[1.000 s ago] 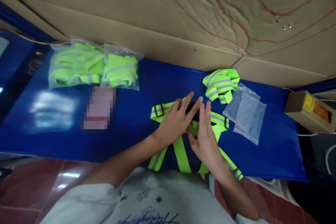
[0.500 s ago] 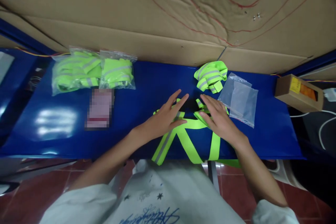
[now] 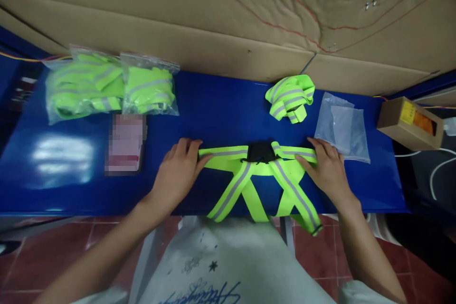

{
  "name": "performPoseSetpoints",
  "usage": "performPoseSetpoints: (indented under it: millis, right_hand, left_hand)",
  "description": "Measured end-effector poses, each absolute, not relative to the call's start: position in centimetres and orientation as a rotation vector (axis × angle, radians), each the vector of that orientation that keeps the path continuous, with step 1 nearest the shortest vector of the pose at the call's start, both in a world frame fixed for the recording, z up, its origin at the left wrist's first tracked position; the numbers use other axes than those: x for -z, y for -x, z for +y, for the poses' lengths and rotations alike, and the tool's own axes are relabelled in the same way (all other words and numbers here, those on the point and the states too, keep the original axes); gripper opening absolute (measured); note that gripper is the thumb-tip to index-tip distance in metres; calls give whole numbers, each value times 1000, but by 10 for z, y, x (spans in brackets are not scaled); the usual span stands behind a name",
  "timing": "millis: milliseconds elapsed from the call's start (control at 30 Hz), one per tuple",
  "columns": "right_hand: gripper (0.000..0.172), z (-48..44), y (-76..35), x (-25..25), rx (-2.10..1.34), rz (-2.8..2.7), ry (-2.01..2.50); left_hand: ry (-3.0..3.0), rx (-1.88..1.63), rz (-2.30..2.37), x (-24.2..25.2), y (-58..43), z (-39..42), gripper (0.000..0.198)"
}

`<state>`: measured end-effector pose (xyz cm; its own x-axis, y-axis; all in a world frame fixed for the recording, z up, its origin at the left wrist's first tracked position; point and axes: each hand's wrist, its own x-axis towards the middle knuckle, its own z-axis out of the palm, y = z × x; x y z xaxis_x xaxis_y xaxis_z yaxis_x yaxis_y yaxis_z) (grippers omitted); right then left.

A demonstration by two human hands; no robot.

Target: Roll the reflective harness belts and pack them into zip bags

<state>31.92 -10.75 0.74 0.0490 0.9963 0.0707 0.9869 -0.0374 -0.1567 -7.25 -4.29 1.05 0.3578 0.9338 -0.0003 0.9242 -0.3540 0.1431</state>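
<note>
A neon-green reflective strap harness (image 3: pixel 245 171) with a black buckle (image 3: pixel 261 152) lies spread across the blue table (image 3: pixel 213 109). My left hand (image 3: pixel 178 171) rests at the harness's left end, thumb and fingers pinching the strap. At the right end my right hand (image 3: pixel 326 168) lies on the strap with its fingers stretched flat. The lower straps hang over the table's near edge toward my white shirt.
A folded green harness (image 3: pixel 290 97) lies behind, beside empty clear plastic bags (image 3: pixel 342 126). Two bagged harnesses (image 3: pixel 107 88) sit at back left, with a blurred pink card (image 3: pixel 124 145) in front. A small cardboard box (image 3: pixel 409 121) stands at the right. Cardboard sheets back the table.
Both hands slid apart from the buckle to the strap's two ends, pulling the harness out straight across the table. The view shifted slightly.
</note>
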Motion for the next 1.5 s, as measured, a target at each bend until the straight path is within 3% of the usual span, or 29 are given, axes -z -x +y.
performPoseSetpoints:
  millis: [67, 233, 600, 733, 867, 1133, 1333, 1500]
  right_hand:
    - [63, -106, -323, -5, -159, -1925, 2199]
    - [36, -102, -330, -9, -563, -1688, 2148]
    - [42, -92, -336, -51, -1185, -1032, 1656]
    - [48, -62, -332, -48, -1099, -953, 1573]
    - [51, -43, -327, -27, -1060, -876, 1503]
    - [52, -52, -318, 1, -901, -849, 1630]
    - [47, -56, -281, -18, -425, -1240, 1904]
    - [40, -46, -225, -32, -301, -1421, 1786]
  left_hand:
    - [-2353, -121, 1742, -14, 76, -44, 43]
    - [-2103, -214, 1517, -16, 92, -29, 26]
    - [-1760, -625, 1410, -81, 98, 7, 57]
    - [-1423, -977, 1357, -78, 85, 39, 58]
    - [-1158, -1024, 1406, -45, 72, 58, 48]
    - [-1212, -1067, 1578, -5, 69, 59, 43]
    - [-2032, -993, 1808, -11, 44, 40, 33]
    - [-2464, -661, 1418, -21, -9, 9, 45]
